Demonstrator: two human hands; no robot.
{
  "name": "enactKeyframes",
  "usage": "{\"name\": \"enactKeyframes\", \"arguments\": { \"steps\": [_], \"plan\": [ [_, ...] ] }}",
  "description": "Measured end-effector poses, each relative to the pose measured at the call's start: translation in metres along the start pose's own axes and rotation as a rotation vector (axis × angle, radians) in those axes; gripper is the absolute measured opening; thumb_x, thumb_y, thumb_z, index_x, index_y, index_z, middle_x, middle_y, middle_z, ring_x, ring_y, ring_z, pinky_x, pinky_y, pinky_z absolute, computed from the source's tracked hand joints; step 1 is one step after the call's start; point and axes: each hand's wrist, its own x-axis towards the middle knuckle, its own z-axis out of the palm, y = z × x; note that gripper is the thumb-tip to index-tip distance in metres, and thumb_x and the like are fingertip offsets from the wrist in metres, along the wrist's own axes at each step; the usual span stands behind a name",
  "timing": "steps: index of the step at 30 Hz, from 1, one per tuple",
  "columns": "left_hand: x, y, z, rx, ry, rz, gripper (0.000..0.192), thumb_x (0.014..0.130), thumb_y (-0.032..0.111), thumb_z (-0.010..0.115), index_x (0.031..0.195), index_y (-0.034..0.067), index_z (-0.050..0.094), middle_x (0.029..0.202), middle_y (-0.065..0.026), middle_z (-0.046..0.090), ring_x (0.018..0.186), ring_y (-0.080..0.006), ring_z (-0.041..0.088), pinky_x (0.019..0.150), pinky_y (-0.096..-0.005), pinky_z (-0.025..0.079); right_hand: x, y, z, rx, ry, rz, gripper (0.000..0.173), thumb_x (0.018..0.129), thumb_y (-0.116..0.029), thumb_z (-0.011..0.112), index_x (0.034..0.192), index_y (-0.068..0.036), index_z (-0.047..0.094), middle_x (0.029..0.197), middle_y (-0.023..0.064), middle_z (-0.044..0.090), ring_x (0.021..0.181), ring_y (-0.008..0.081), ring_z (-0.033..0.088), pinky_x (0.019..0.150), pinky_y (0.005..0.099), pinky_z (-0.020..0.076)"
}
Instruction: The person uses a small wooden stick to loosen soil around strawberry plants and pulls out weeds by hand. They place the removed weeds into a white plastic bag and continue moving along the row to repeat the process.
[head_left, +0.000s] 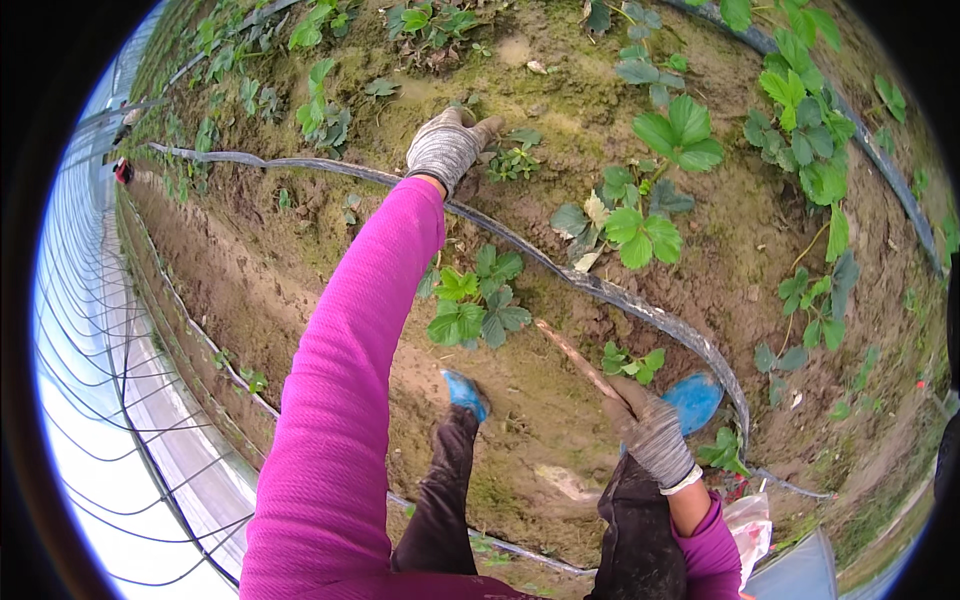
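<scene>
My left hand (448, 146), in a grey knit glove, reaches far out over the soil bed, just beyond a flat drip hose. A small leafy weed (514, 161) grows right beside its thumb. Its fingertips point away and are partly hidden, so whether they pinch anything is unclear. My right hand (649, 431), gloved the same way, grips a thin wooden stick (574, 358) near my right knee. The stick's tip points toward a strawberry plant (480, 300) below the hose. Another, larger strawberry plant (645, 217) stands to the right.
The drip hose (517, 240) curves across the bed, and a second hose (877, 142) runs at right. Blue shoes (465, 396) stand on the soil. A whitish plastic bag (750, 529) lies at lower right. Greenhouse hoops (150, 431) line the left.
</scene>
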Motion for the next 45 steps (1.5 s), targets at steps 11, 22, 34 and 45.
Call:
{"name": "enactKeyframes", "arguments": {
  "steps": [11,22,34,45],
  "plan": [
    [0.004,-0.004,-0.008,0.472,-0.019,0.079,0.052,0.083,0.036,0.059,0.123,0.005,0.051,0.109,-0.0166,0.065,0.105,-0.03,0.061,0.092,-0.042,0.046,0.003,-0.002,-0.004,0.025,-0.01,0.047,0.034,0.086,-0.017,0.061,0.118,-0.005,0.057,0.091,0.0213,0.063,0.083,0.0339,0.063,0.071,0.0377,0.0494],
    [-0.009,0.002,-0.002,0.666,-0.086,0.171,0.025,0.086,0.015,0.052,0.108,0.004,0.057,0.105,-0.0195,0.065,0.1,-0.0342,0.063,0.083,-0.045,0.049,0.003,0.005,0.008,-0.056,-0.054,0.003,0.035,0.088,-0.019,0.06,0.12,-0.006,0.056,0.091,0.0205,0.064,0.083,0.0342,0.063,0.071,0.0382,0.0495],
    [-0.019,-0.041,-0.026,0.455,0.169,0.559,0.026,0.092,0.016,0.05,0.117,0.011,0.055,0.116,-0.0164,0.059,0.1,-0.0336,0.061,0.084,-0.0426,0.049,0.006,0.0,0.007,-0.025,-0.023,0.035,0.031,0.089,-0.019,0.059,0.115,-0.002,0.059,0.089,0.018,0.063,0.08,0.0284,0.063,0.071,0.035,0.0491],
    [0.019,-0.014,-0.008,0.741,-0.008,0.388,0.042,0.088,0.01,0.052,0.13,0.012,0.047,0.121,-0.0155,0.057,0.109,-0.0327,0.057,0.09,-0.0427,0.047,0.004,0.008,0.008,-0.018,-0.014,0.03,0.03,0.089,-0.016,0.059,0.115,-0.003,0.059,0.092,0.0168,0.065,0.082,0.0264,0.064,0.072,0.0337,0.0496]
  ]
}}
